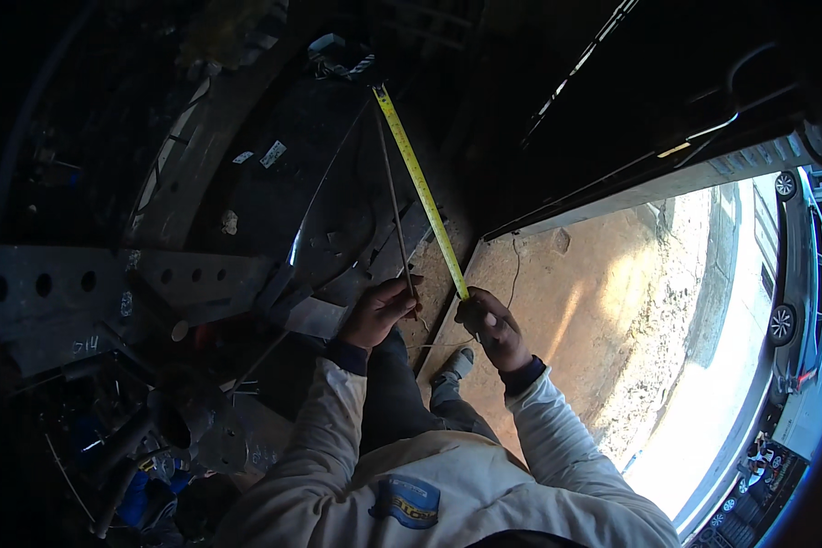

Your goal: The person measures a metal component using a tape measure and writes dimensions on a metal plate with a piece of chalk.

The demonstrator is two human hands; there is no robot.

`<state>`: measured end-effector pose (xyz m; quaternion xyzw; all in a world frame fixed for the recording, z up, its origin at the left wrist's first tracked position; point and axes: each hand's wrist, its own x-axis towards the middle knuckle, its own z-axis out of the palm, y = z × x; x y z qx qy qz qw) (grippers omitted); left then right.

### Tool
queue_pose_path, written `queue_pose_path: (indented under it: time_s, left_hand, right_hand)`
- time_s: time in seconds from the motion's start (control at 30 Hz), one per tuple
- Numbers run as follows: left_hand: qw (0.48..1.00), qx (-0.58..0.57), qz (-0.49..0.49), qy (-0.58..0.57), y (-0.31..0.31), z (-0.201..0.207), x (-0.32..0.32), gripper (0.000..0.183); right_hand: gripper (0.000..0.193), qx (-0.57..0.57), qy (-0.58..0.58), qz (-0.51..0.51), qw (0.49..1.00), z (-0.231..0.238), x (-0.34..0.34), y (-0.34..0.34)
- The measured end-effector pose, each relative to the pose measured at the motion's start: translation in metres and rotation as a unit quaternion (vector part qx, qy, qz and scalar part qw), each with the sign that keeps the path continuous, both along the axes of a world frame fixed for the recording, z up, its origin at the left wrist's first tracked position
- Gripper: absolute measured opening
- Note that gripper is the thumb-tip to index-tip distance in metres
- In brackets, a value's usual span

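Observation:
My left hand (379, 312) is closed round the near end of a thin brown rod (394, 196), which reaches away from me. To its right, my right hand (495, 329) grips the near end of a yellow tape measure (420, 183). The drawn-out blade runs forward at a slant, and its far end comes close to the rod's far end, in front of a small dark object (340, 57) that I cannot make out. Whether the blade's tip touches the rod is too dark to tell. The tape's case, if it is in my palm, is hidden by my fingers.
A metal plate with round holes (128, 288) lies left, above dark pipes (178, 411). Small pale scraps (272, 153) lie on the dark surface ahead. Brown ground (566, 301) spreads on the right, with a thin cable (518, 274). A parked car (799, 283) stands at far right.

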<state>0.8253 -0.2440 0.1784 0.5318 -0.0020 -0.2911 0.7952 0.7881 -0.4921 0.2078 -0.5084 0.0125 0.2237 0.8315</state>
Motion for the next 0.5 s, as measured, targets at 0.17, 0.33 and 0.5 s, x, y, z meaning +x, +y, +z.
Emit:
queue_pose_path:
  time_s: [0.17,0.33,0.5]
  left_hand:
    - [1.0,-0.011,-0.015,0.009,-0.005,0.012,-0.006,0.035]
    - [0.997,-0.08,0.015,-0.012,-0.032,0.05,0.005,0.039]
    - [0.973,-0.208,0.078,-0.061,-0.033,0.098,0.028,0.047]
  right_hand:
    - [0.07,-0.01,-0.002,-0.026,1.0,0.012,-0.012,0.007]
    - [0.069,-0.044,-0.035,-0.025,0.998,0.054,-0.006,0.01]
    - [0.066,-0.095,-0.056,0.017,0.994,0.095,-0.012,0.0]
